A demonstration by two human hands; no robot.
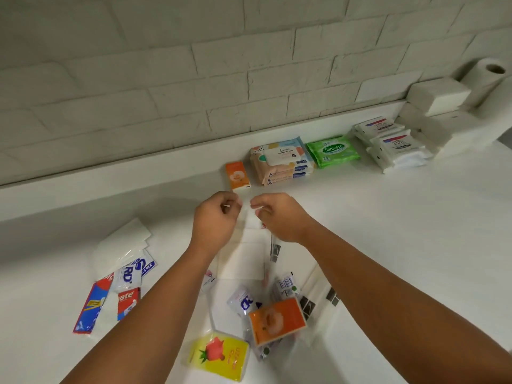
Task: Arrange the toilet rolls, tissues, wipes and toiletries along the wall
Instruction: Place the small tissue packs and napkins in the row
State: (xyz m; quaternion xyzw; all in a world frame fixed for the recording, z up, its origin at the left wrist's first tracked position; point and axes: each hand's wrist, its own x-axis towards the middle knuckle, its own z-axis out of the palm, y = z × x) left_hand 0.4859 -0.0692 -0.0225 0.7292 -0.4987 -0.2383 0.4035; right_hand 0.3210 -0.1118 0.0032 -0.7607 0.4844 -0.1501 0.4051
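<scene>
Where the white desk (388, 245) lies nearest the camera, a yellow tissue pack (219, 356) with a red fruit print lies flat, and just beyond it an orange tissue pack (277, 320) rests tilted on a heap of small sachets (243, 300). Off to the left lie two toothpaste boxes (110, 303) side by side, with a white plastic-wrapped pack (122, 245) just behind them. Between the forearms a clear-wrapped white pack (243, 259) stretches away from the camera. The left hand (216, 217) and right hand (279, 217) meet at its far end, close together but apart. Each has its fingers curled in, thumb and fingers pinching the top edge of the wrapping. Beyond the hands, things stand in a row along the brick wall (194, 79): a second orange pack (238, 174), touching or just beside a pastel wipes pack (282, 160) on its right, then a green wipes pack (332, 151), then stacked white wipes packs (393, 145). Farthest right are stacked white tissue blocks (437, 95) and, behind them, an upright paper roll (487, 79)
</scene>
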